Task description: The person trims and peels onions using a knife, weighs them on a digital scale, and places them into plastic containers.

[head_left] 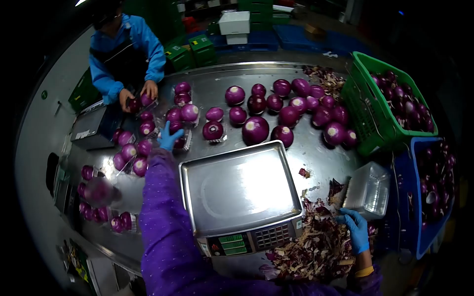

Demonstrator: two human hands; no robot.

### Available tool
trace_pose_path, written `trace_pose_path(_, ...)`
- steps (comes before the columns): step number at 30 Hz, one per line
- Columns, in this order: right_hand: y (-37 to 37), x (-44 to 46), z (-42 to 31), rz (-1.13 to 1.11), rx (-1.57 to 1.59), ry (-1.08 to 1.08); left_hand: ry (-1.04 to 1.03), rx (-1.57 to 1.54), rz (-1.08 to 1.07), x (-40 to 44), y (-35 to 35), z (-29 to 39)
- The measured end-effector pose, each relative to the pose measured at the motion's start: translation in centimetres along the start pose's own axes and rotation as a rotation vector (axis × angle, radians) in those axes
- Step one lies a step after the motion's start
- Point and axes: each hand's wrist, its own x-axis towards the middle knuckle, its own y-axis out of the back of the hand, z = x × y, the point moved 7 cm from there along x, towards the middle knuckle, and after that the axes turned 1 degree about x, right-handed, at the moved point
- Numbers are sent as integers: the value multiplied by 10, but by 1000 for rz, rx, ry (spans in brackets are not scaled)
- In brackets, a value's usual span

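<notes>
Head view: reaching forward with left hand (169,137) in blue glove, fingers spread against clear plastic tray (188,140) of glossy purple onions (176,128); cannot tell if gripping. Keeping right hand (355,229) well apart, also blue-gloved, fingers bent at near end of clear, rectangular plastic container stack (369,190); cannot tell if clamped on it. Between hands: silver, flat-topped metal scale (237,182), platter bare. Just left of right hand: heap of dry reddish-brown onion skins (311,246). Beyond right hand: green plastic crate (358,116) of onions; to its right, blue plastic crate (402,197), also loaded. Right of left hand, past scale: loose purple onions (255,130) on shiny steel table (321,160). Left of left hand: more trayed onions (128,151). Ahead and left of left hand: co-worker in bright blue jacket (154,54), holding purple onions (146,100) in both bare hands (149,90).
</notes>
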Motion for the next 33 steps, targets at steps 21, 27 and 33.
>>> trace_pose_path(21,126,3,4,159,-1134,501,-614,72,-920,-364,-183,330)
trace_pose_path(27,128,11,2,138,-961,579,-1297,338,-773,-505,-335,365)
trace_pose_path(33,137,-25,-6,324,-832,771,-1181,651,-850,-516,-451,337)
